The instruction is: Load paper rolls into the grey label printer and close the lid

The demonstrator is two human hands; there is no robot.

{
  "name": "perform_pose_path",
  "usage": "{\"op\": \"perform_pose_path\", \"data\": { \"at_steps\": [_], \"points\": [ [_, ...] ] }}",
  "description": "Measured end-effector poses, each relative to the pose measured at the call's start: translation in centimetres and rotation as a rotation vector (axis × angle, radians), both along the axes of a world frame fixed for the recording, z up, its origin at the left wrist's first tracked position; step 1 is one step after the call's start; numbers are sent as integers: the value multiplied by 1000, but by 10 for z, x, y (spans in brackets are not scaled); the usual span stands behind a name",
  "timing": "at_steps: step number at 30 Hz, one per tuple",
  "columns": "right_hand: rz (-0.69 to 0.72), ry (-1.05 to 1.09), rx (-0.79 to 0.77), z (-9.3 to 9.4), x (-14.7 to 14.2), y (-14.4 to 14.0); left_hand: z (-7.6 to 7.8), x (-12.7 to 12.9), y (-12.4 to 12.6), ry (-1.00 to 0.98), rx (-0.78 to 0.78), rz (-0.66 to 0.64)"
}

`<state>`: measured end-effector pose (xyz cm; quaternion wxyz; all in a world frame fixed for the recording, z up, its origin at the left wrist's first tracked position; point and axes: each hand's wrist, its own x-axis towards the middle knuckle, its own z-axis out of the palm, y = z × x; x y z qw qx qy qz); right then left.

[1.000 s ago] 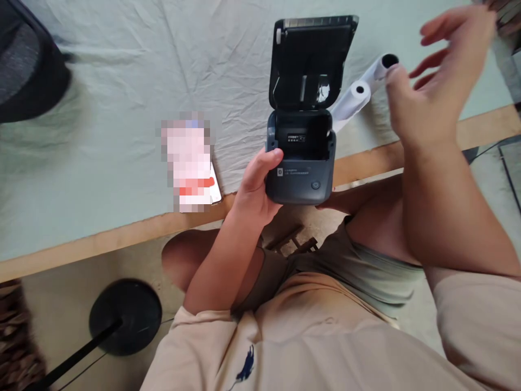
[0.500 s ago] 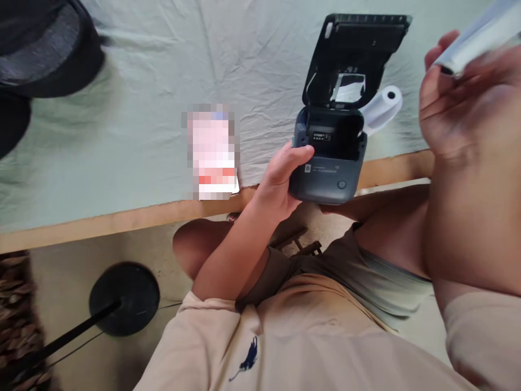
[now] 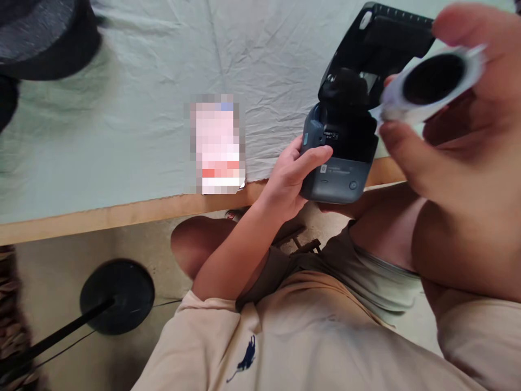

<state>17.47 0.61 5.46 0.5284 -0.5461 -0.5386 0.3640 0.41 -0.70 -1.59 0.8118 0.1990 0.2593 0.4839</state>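
The left hand grips the dark grey open-lidded label printer; just right of its bay, the right hand pinches a white paper roll, hollow core facing the camera.

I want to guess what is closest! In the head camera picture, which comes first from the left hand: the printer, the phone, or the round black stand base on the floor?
1. The printer: the left hand grips its side at the table edge.
2. The phone: on the cloth, off to the hand's left.
3. The stand base: down on the floor, far lower left.
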Motion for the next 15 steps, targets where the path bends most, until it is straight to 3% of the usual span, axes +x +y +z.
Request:
{"op": "perform_pose_path", "data": {
  "at_steps": [2,3,5,8,13,15],
  "points": [
    [189,-533,262,-4,5,-2,-1,0,0,2,8,8],
    [233,-741,323,-5,7,-1,-2,1,0,10,13,11],
    [209,-951,318,-8,7,3,-2,1,-1,35,18,18],
    [201,-1062,279,-9,4,8,-1,3,-1,58,16,26],
    [161,-1018,425,-9,2,5,-1,4,0,47,12,34],
    [214,-977,480,-9,2,-1,-1,4,1,36,6,39]
  ]
}}
